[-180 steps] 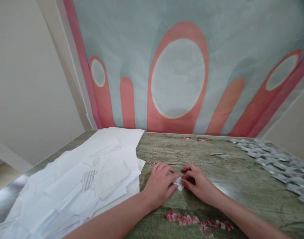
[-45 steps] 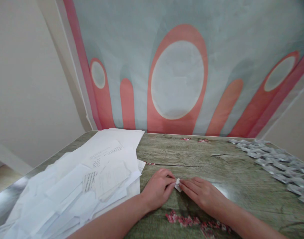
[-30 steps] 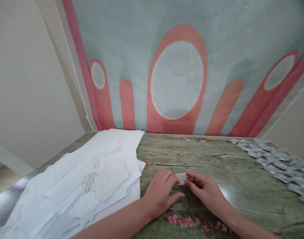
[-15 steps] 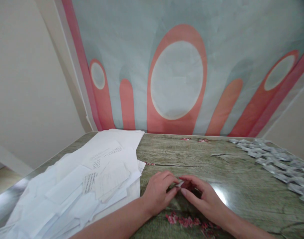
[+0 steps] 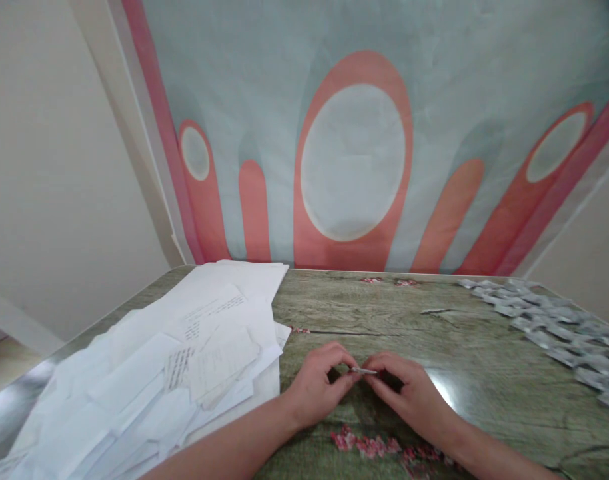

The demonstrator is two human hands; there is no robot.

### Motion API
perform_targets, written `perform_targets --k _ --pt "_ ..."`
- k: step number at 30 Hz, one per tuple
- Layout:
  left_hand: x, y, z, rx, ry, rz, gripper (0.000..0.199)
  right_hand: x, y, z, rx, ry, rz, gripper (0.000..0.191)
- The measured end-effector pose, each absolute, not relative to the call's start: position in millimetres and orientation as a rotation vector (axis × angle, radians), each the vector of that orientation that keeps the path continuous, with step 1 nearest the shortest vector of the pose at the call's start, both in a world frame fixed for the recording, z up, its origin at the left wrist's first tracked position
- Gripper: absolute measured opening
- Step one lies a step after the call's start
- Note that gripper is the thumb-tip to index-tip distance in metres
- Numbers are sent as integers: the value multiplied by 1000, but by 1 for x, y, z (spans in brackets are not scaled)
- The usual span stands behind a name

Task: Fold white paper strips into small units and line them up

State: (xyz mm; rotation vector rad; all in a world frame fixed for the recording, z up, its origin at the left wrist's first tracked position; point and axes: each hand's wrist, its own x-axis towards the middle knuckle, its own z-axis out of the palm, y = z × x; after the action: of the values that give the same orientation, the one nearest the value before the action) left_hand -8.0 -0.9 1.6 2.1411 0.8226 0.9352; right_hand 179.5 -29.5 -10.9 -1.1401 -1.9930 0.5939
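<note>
Between my two hands, low over the table, is a small, thin folded piece of paper (image 5: pixel 364 371), seen nearly edge-on. My left hand (image 5: pixel 318 383) pinches its left end between thumb and fingertips. The other end sits in the pinch of my right hand (image 5: pixel 409 387), whose fingers hide part of it. To the left of my left hand lies a large heap of loose white paper sheets (image 5: pixel 134 373), a few with printed text.
Rows of small folded grey-white paper pieces (image 5: pixel 549 320) lie along the table's right side. The wood-patterned table (image 5: pixel 344 307) has printed pink flowers and meets a wall with a coral and grey-green mural (image 5: pixel 354 160). A pale wall (image 5: pixel 69 133) stands at the left.
The folded paper has turned from a tilted position to a flatter, edge-on one between my fingertips. Both hands stay in nearly the same place.
</note>
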Motion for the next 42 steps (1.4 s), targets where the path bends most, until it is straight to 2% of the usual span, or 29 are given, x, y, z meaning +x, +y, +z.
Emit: perform_targets --k 7,13,22,37,42 --pt "-9 -5 0 2343 942 931 11 189 -24 -22 -1109 -2226 12 16" --pt "-11 -3 -1 2508 1007 798 4 189 -23 -25 -1127 -2311 -81 15" --pt "-11 -1 -1 2501 1088 631 5 187 -23 -24 -1222 -2345 156 14" --pt "-9 5 -6 2450 1196 617 11 192 -15 -15 -1280 -2133 631 16" --pt "-6 5 -4 2468 1215 614 13 192 -8 -19 -1273 -2080 688 15"
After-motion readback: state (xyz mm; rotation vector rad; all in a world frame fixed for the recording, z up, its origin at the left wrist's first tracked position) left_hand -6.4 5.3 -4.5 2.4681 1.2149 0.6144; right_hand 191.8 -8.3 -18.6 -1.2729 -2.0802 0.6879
